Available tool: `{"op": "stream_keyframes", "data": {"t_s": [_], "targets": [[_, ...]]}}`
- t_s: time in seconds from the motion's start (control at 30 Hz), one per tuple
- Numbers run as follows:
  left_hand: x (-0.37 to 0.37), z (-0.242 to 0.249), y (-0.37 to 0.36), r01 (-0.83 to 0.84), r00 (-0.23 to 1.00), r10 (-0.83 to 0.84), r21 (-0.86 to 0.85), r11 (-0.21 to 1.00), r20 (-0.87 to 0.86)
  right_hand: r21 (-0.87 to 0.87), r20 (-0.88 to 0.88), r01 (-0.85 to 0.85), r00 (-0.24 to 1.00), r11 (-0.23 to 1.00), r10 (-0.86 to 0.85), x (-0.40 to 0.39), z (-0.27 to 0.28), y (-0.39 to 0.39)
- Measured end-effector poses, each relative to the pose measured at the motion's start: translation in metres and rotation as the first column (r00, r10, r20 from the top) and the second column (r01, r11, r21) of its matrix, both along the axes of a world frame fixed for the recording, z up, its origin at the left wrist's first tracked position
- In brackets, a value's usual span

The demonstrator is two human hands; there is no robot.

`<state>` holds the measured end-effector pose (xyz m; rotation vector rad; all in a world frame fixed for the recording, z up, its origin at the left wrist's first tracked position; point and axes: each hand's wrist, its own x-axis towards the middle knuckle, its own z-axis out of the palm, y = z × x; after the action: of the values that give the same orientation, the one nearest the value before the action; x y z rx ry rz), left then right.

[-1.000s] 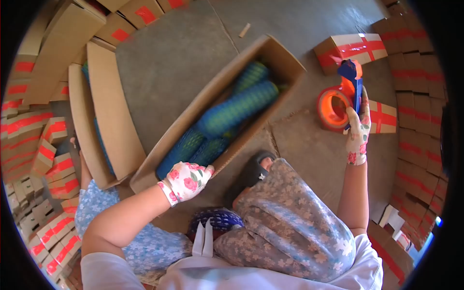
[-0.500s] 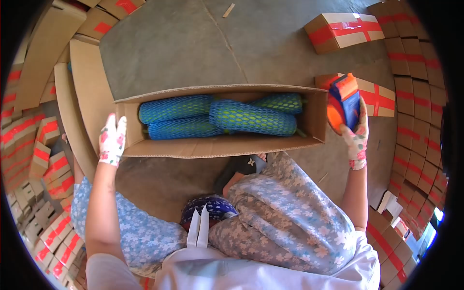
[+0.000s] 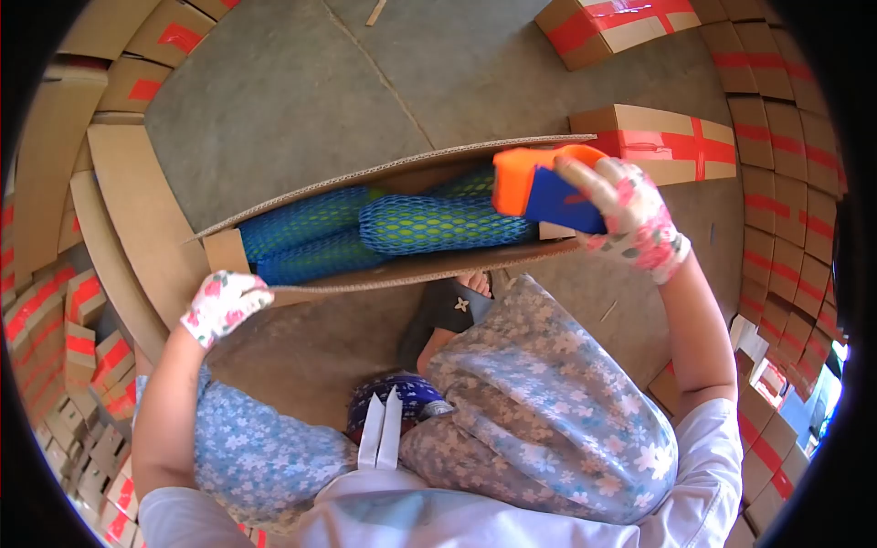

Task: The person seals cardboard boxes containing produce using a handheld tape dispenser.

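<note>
My right hand (image 3: 632,212), in a flower-print glove, holds an orange and blue tape dispenser (image 3: 568,203) above the right end of a long open cardboard box (image 3: 402,273). My left hand (image 3: 225,303), gloved alike, is closed at the box's near left corner, fingertips on the rim. Inside lie several green cylindrical pieces in blue mesh sleeves (image 3: 438,222), one resting across others. A small end flap (image 3: 227,252) at the left is folded inward. The dispenser and my right hand hide the box's right end.
Two taped cartons (image 3: 630,137) stand on the concrete floor (image 3: 274,91) beyond the box, to the right. Stacked cartons (image 3: 767,137) line both sides. Long cardboard flaps (image 3: 146,201) lean at the left. My sandalled foot (image 3: 448,315) is close to the box's near side.
My right hand has brought the tape dispenser leftward over the box's right end. My left hand has moved down to the near left corner and closed. The left end flap has folded inward.
</note>
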<state>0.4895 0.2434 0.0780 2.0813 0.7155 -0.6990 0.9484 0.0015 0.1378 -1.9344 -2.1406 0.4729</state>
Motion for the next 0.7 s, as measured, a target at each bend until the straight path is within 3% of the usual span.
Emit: {"op": "stream_keyframes", "data": {"t_s": [0.03, 0.1, 0.13, 0.17, 0.2, 0.23, 0.3, 0.37, 0.43, 0.5, 0.57, 0.63, 0.67, 0.7], "targets": [[0.015, -0.004, 0.007, -0.019, 0.969, 0.023, 0.018, 1.0, -0.245, -0.02, -0.098, 0.101, 0.99, 0.995, -0.102, -0.003, 0.009, 0.004], [0.032, -0.027, 0.009, -0.034, 0.969, 0.052, 0.079, 0.996, -0.242, 0.148, -0.157, 0.289, 0.951, 0.946, -0.266, -0.021, 0.023, -0.004], [0.032, -0.034, 0.001, -0.034, 0.969, 0.051, 0.074, 0.997, -0.241, -0.023, -0.609, 0.437, 0.707, 0.899, -0.359, -0.038, 0.023, -0.01], [0.034, -0.04, -0.004, -0.076, 0.966, 0.098, 0.099, 0.992, -0.24, -0.234, -0.879, 0.479, 0.267, 0.846, -0.394, -0.052, 0.018, -0.019], [0.035, -0.042, -0.005, -0.115, 0.961, 0.142, 0.125, 0.986, -0.236, -0.395, -0.881, 0.324, 0.132, 0.86, -0.454, -0.052, 0.014, -0.03], [0.034, -0.04, -0.009, -0.112, 0.963, 0.139, 0.127, 0.986, -0.229, -0.489, -0.818, 0.244, 0.206, 0.838, -0.537, -0.053, 0.002, -0.04], [0.031, -0.034, -0.016, -0.143, 0.976, 0.169, 0.181, 0.973, -0.135, -0.601, -0.77, 0.14, 0.161, 0.787, -0.617, -0.07, -0.017, -0.045], [0.041, -0.032, -0.016, -0.148, 0.97, 0.168, 0.122, 0.981, -0.175, -0.639, -0.749, 0.118, 0.128, 0.76, -0.65, -0.073, -0.035, -0.052], [0.063, -0.041, -0.016, -0.29, 0.956, 0.292, -0.161, 0.943, -0.014, -0.677, -0.724, 0.09, 0.098, 0.73, -0.683, -0.074, -0.039, -0.058], [0.123, -0.018, -0.017, -0.449, 0.866, 0.34, -0.271, 0.851, -0.367, -0.692, -0.703, 0.124, 0.112, 0.711, -0.703, -0.072, -0.037, -0.061], [0.139, -0.06, -0.02, -0.372, 0.924, 0.29, -0.405, 0.835, -0.251, -0.672, -0.718, 0.142, 0.118, 0.727, -0.686, -0.067, -0.041, -0.07], [0.161, -0.064, -0.037, -0.593, 0.805, 0.47, -0.519, 0.616, -0.363, -0.65, -0.738, 0.144, 0.118, 0.746, -0.665, -0.061, -0.041, -0.074], [0.156, -0.063, -0.045, -0.4, 0.896, 0.419, -0.67, 0.625, -0.144, -0.646, -0.747, 0.142, 0.085, 0.75, -0.66, -0.06, -0.037, -0.074], [0.166, -0.062, -0.054, -0.58, 0.799, 0.418, -0.736, 0.349, -0.432, -0.647, -0.747, 0.145, 0.077, 0.748, -0.661, -0.058, -0.036, -0.077]]}}
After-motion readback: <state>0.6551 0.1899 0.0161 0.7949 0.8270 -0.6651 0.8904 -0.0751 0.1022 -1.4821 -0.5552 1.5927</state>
